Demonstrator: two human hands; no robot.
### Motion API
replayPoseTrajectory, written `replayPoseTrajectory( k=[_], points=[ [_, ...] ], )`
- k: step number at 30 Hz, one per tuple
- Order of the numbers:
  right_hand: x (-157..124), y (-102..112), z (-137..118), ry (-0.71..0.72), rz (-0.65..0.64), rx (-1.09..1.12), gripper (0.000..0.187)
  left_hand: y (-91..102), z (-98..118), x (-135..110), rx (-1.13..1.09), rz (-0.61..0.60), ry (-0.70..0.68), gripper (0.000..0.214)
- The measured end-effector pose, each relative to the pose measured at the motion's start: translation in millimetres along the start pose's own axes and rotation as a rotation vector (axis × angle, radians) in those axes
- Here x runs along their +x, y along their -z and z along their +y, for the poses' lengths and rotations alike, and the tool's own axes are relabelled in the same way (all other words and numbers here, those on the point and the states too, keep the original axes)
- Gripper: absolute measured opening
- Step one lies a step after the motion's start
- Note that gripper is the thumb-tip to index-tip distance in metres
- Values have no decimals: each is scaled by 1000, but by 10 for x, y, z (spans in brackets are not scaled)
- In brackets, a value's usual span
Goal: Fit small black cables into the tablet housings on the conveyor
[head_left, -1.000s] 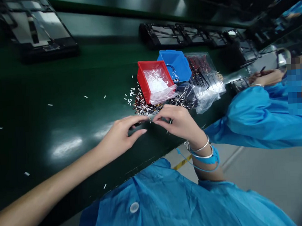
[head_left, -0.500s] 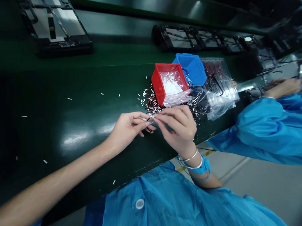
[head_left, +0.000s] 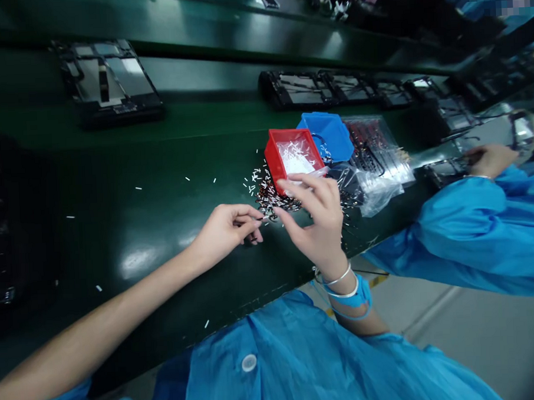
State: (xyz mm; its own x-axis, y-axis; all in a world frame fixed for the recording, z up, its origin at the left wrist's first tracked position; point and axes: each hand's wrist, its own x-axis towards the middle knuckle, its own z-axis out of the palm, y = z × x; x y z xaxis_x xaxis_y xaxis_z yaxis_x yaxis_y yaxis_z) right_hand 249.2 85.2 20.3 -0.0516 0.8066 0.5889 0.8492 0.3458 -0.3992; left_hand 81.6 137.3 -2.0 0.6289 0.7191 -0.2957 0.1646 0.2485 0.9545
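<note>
My left hand rests on the dark green bench, its fingertips pinched on a tiny dark piece that I cannot name. My right hand hovers just to its right with the fingers spread apart and nothing visible in them; its wrist carries silver bangles and a blue strap. Both hands are beside a pile of small dark and white parts. Right behind the pile stands a red bin lined with a clear bag of white bits.
A blue bin and clear plastic bags of parts lie right of the red bin. Black trays sit on the belt behind. A co-worker's blue sleeve and hand are at the right. White bits are scattered on the bench.
My right hand has let go of the left hand's fingertips, lifted slightly and spread its fingers. The left hand stays pinched in about the same place.
</note>
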Motion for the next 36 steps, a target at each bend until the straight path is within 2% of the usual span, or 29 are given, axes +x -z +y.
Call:
replayPoseTrajectory(
  k=[2,3,4,6,8,10,12,15,18,21,24,29,31,36],
  points=[
    [39,39,13,150,-125,-33,9,24,40,-27,152,18,-61,15],
    [51,47,18,188,-210,-27,10,36,60,-45,248,38,-110,15],
    [58,44,22,193,-292,-11,13,47,79,-64,340,61,-161,15],
    [59,8,25,112,-392,50,14,63,113,-101,483,125,-251,13],
    [56,-67,25,-115,-346,226,11,63,136,-126,478,221,-319,17],
    [61,-170,18,-406,-205,509,8,48,143,-126,265,285,-331,37],
    [76,-285,0,-582,-92,736,13,29,129,-102,10,252,-276,48],
    [99,-435,-40,-588,-54,837,18,18,82,-46,-124,143,-173,42],
    [107,-516,-61,-591,-9,844,14,32,44,-6,-139,150,-129,39],
    [112,-542,-52,-592,39,735,11,46,44,7,-147,176,-83,35],
    [114,-537,-43,-536,82,568,7,49,71,-2,-125,196,-60,28],
    [112,-495,-58,-113,95,338,10,95,93,2,-80,208,-63,17],
    [111,-483,-64,0,108,261,10,131,85,26,-64,202,-61,12],
    [96,-493,-54,67,140,137,11,190,51,78,-18,198,-27,8]
  ],
)
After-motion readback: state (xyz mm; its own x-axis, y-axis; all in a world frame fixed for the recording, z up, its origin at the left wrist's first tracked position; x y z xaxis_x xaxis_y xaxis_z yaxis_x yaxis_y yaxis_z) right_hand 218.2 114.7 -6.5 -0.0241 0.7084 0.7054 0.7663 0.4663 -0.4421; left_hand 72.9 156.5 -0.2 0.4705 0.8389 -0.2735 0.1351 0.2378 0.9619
